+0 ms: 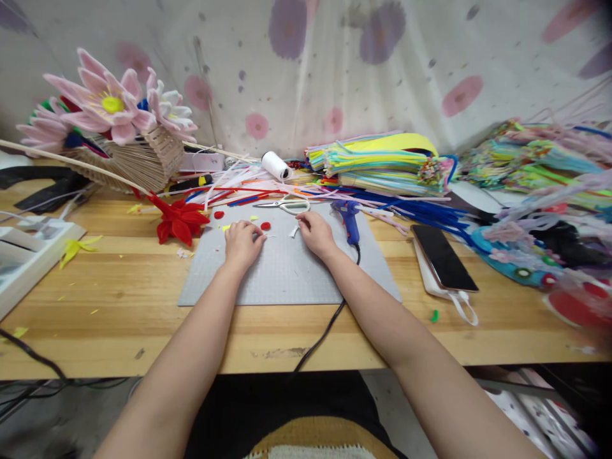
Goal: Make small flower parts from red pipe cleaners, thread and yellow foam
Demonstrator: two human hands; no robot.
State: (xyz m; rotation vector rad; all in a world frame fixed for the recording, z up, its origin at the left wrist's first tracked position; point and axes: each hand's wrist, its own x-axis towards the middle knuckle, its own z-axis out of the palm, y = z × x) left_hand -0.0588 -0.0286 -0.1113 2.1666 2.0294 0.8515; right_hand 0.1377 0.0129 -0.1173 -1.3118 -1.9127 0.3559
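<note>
My left hand [243,243] rests over the upper left of the grey cutting mat [287,280], fingers curled together beside a thin white strand; what they grip, if anything, is too small to name. Near it are red round pieces [265,225] and yellow scraps. My right hand [314,232] is over the middle of the mat with thumb and forefinger pinched, close to a small white piece [294,231]; whether it is held cannot be made out. Scissors [287,204] lie at the mat's back edge. A blue glue gun [349,222] lies right of my right hand.
A red flower [179,220] and a basket [148,156] of pink flowers stand left. Behind lie a white spool [276,166] and pipe-cleaner bundles [382,162]. A phone [444,258] lies right. The glue gun's black cord [320,338] runs under my right forearm to the table's front edge.
</note>
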